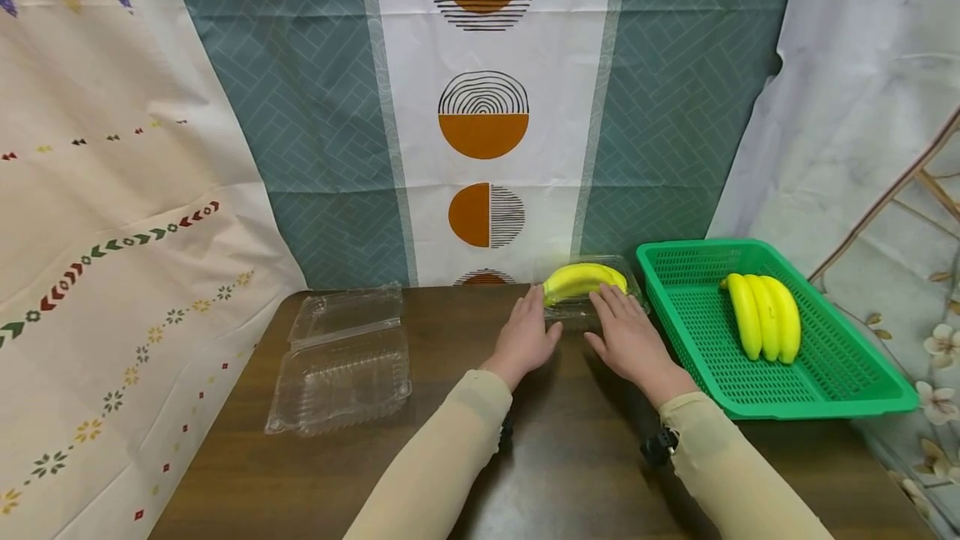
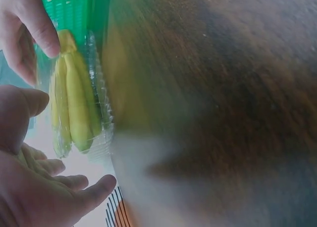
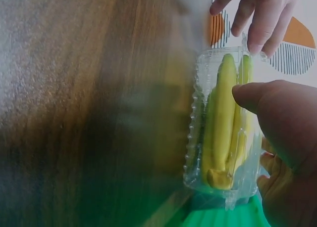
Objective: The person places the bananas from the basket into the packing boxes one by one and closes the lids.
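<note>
A bunch of yellow bananas (image 1: 581,280) (image 2: 77,98) (image 3: 224,118) lies inside a clear plastic container (image 1: 573,311) (image 2: 103,108) (image 3: 193,133) at the table's back edge. My left hand (image 1: 522,340) (image 2: 44,187) (image 3: 265,14) is at the container's left end, fingers extended and spread. At its right end my right hand (image 1: 630,340) (image 2: 25,29) (image 3: 287,138) has its fingers extended over the near side. Whether the fingertips touch the plastic is hard to tell. Neither hand is curled round anything.
A second clear container (image 1: 341,377) lies unfolded with its lid back on the left of the brown table (image 1: 570,473). On the right, a green basket (image 1: 813,411) holds another bunch of bananas (image 1: 765,317). Patterned cloths (image 1: 322,107) hang behind and at both sides.
</note>
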{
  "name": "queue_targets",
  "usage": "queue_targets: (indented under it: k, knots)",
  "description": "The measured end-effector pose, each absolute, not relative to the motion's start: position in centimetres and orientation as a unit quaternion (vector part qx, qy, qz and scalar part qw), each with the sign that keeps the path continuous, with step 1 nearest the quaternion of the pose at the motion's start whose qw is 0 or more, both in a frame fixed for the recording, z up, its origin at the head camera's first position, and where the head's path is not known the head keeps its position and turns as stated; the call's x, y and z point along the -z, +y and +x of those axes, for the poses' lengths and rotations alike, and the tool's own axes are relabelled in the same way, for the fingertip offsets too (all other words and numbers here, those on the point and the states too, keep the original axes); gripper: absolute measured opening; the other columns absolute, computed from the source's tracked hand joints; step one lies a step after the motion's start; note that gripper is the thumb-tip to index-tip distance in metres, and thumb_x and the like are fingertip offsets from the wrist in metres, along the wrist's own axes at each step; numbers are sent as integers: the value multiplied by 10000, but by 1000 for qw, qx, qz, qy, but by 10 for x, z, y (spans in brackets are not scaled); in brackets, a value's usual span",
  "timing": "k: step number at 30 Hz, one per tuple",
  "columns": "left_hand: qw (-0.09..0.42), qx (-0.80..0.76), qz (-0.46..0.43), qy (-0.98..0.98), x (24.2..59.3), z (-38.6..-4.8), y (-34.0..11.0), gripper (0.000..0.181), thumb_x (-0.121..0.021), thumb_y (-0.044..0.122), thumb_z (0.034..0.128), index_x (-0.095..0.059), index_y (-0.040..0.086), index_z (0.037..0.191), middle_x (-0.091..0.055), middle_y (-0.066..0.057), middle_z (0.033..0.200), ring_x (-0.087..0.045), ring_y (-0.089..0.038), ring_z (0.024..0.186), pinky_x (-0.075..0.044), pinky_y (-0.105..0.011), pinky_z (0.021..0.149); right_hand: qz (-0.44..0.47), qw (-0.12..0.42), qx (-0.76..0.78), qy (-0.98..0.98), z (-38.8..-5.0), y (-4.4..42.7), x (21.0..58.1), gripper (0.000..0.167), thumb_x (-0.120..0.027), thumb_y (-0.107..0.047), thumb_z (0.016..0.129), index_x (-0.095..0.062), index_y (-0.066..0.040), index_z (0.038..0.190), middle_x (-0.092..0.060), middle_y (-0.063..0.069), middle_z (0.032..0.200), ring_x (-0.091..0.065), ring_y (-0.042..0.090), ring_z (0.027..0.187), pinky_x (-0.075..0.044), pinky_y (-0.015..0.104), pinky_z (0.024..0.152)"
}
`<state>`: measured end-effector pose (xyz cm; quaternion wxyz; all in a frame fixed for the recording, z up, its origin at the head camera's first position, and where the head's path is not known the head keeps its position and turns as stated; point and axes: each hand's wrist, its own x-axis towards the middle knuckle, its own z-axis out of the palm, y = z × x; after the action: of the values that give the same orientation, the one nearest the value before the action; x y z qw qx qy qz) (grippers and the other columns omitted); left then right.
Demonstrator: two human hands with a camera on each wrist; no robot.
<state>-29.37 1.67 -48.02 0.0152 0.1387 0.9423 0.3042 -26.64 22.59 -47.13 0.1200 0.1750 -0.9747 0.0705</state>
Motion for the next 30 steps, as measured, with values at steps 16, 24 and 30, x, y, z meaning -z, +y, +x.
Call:
queue_targets:
  k: [16, 24, 30]
  knots:
    - [19, -288, 139, 947, 476, -299, 19, 804, -606, 370, 1154, -181, 89, 1776, -206, -114, 1832, -223, -355, 1672, -342, -559, 1282, 174, 121, -71, -975, -269, 227, 466, 719, -766, -258, 1064, -461, 96, 1609, -390, 333, 1693, -337, 502, 1593, -263, 643, 1293]
    - [19, -282, 139, 949, 475, -299, 19, 810, -622, 371, 1148, -197, 78, 1771, -230, -128, 1824, -240, -372, 1665, -336, -535, 1289, 170, 112, -66, -977, -270, 227, 466, 724, -753, -259, 1074, -441, 99, 1621, -375, 333, 1701, -323, 500, 1601, -253, 639, 1299]
    - [22, -282, 145, 948, 475, -298, 18, 808, -601, 374, 1157, -173, 77, 1775, -212, -119, 1830, -233, -368, 1668, -300, -505, 1308, 168, 114, -66, -977, -268, 226, 465, 722, -752, -251, 1072, -440, 105, 1618, -374, 338, 1700, -321, 502, 1601, -249, 640, 1299]
